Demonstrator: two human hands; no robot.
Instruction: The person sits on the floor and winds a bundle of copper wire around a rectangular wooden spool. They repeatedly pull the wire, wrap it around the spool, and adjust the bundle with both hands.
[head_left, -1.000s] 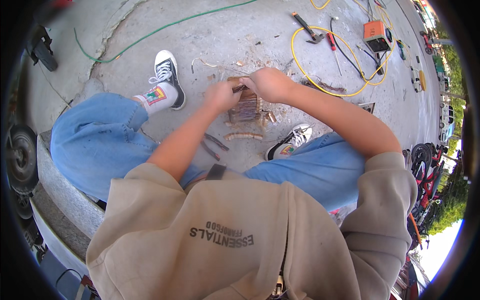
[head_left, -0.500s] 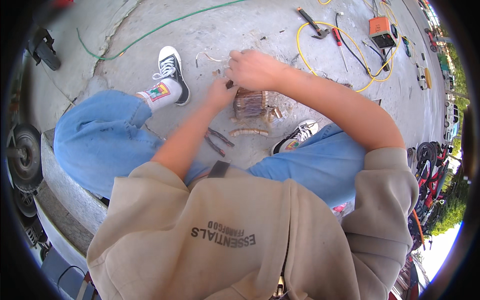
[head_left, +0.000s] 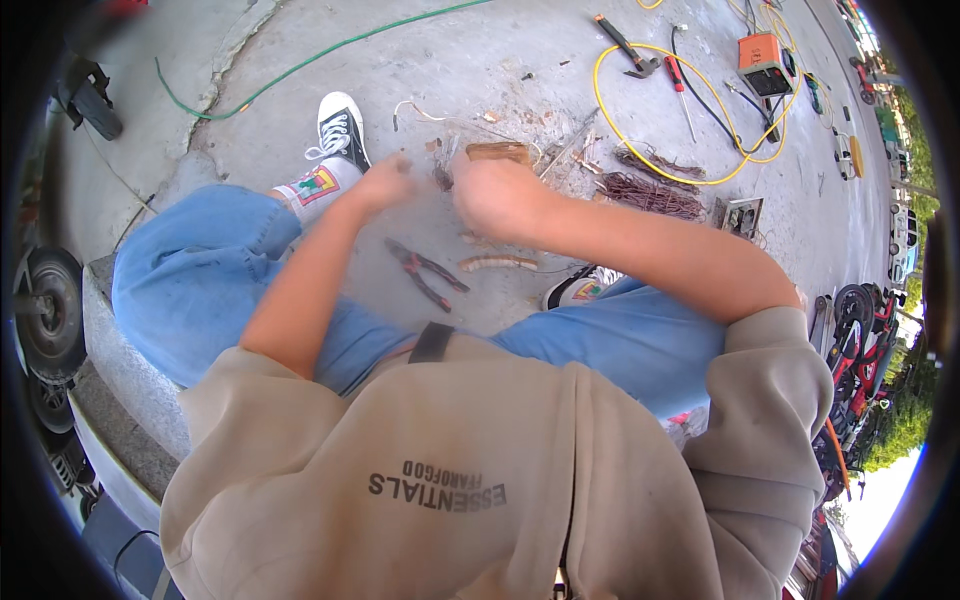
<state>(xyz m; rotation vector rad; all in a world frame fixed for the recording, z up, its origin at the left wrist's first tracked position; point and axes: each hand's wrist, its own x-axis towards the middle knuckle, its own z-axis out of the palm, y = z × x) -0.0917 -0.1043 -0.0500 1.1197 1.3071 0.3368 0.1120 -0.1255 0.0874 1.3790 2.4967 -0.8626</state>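
My right hand (head_left: 497,200) is closed in a fist over a brown, coil-like block (head_left: 500,152) on the concrete, hiding most of it. What the fingers hold, if anything, is hidden. Left of it, my left hand (head_left: 386,184) hangs just above the ground, its fingers smeared by motion. A small dark tangle (head_left: 443,176) shows between the two hands. Pliers with red and black handles (head_left: 432,275) lie nearer to me, jaws apart. Beside them is a curved, pale brown strip (head_left: 497,263).
Bundles of reddish-brown wire (head_left: 650,194) lie right of the block. Farther right are a hammer (head_left: 628,47), a red screwdriver (head_left: 680,88), a looped yellow cable (head_left: 600,90) and an orange box-shaped device (head_left: 762,62). A green hose (head_left: 320,52) crosses the far floor. My shoes flank the work.
My hands have moved apart: the left went left and slightly down, the right came toward me. More of the wire bundles and pliers shows now.
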